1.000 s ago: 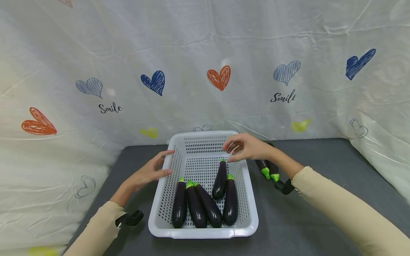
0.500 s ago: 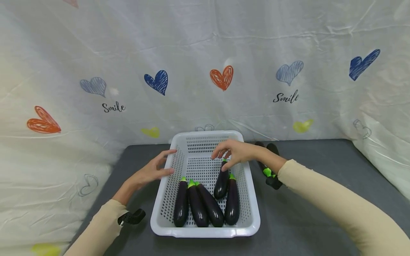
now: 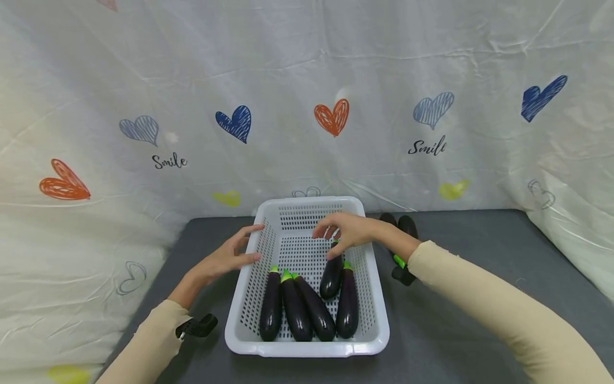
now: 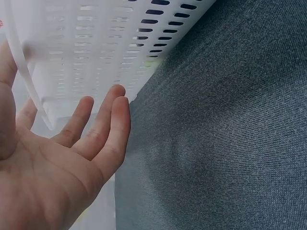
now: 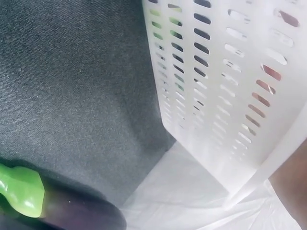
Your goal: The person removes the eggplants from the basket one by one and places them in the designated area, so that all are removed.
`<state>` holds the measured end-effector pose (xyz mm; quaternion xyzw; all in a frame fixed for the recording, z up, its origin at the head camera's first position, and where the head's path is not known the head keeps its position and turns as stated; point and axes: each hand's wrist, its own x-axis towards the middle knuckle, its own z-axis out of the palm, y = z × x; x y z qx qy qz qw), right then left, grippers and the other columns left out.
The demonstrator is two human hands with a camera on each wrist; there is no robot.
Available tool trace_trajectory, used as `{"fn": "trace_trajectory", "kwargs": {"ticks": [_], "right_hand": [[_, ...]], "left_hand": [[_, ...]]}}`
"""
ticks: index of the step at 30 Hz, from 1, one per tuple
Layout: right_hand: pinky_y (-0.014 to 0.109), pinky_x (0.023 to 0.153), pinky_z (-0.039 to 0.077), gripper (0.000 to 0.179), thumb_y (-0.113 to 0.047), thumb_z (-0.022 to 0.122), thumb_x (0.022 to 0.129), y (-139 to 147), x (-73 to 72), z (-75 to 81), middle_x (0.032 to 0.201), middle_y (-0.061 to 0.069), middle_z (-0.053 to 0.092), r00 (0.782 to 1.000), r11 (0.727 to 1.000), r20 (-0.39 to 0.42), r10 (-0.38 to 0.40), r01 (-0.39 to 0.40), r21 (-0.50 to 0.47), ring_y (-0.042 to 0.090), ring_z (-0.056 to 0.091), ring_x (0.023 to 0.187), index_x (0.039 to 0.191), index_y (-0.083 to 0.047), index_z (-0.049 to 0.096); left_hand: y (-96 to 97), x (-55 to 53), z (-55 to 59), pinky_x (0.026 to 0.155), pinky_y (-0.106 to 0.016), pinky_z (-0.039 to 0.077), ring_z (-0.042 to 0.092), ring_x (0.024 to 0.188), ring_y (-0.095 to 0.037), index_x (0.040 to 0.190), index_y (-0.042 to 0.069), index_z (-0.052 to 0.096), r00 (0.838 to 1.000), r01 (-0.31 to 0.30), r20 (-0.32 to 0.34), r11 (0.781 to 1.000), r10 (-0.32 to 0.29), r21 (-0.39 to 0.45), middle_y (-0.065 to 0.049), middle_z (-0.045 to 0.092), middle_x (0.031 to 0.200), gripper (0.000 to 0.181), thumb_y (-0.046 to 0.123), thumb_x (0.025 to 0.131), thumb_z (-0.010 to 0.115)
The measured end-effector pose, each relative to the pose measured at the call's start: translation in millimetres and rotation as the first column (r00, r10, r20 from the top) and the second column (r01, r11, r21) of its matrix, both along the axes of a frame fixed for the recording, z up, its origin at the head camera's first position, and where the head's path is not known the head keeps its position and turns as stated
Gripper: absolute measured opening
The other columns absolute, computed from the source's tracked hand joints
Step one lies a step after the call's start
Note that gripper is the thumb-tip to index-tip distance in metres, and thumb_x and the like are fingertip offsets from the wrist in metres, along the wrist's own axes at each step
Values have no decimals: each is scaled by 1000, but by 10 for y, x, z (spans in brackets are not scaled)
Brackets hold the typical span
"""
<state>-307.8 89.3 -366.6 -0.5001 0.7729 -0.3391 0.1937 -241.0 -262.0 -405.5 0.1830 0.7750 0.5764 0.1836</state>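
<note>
A white perforated plastic basket [image 3: 307,349] holds several dark purple eggplants with green caps, lying side by side toward its near end. At the basket's left rim is my left hand [image 3: 225,258], fingers relaxed and spread. The left wrist view has that hand [image 4: 53,167] palm up along the basket's side wall [image 4: 96,43], holding nothing. My right hand [image 3: 352,232] reaches over the right rim, fingers loosely bent and gripping nothing. Its thumb overlaps the top of one eggplant [image 3: 331,280] and partly hides it.
Outside the basket on the right, two more eggplants [image 3: 408,225] lie on the dark grey cloth-covered table [image 3: 460,256], partly behind the right forearm. One eggplant [image 5: 81,208] shows in the right wrist view. A white curtain [image 3: 288,64] with printed hearts hangs behind.
My right hand has moved left, farther in over the basket, and slightly lower. The left hand stays at the left rim, and the eggplants in the basket keep their places.
</note>
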Motion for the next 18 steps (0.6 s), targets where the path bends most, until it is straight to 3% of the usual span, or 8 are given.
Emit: {"fn": "trace_trajectory", "kwargs": {"ticks": [12,18], "right_hand": [[43,84,46,54,-22,82,73,-96,106,7,118,2,56,999,996,21,-32,30,87,30,53,105,121,-15,59],[44,88,43,58,-23,84,71,-109,123,-17,119,-1,56,1000,993,25,-12,9,121,29,51,109,122,-13,58]], "left_hand": [[6,30,29,72,-50,51,49,111,-40,147,33,23,1000,-6,0,1000,6,-3,-14,31,139,71,13,92,62],[15,31,36,73,-50,50,48,112,-40,147,34,22,1000,-4,-2,1000,4,-7,-12,30,140,71,16,91,63]]}}
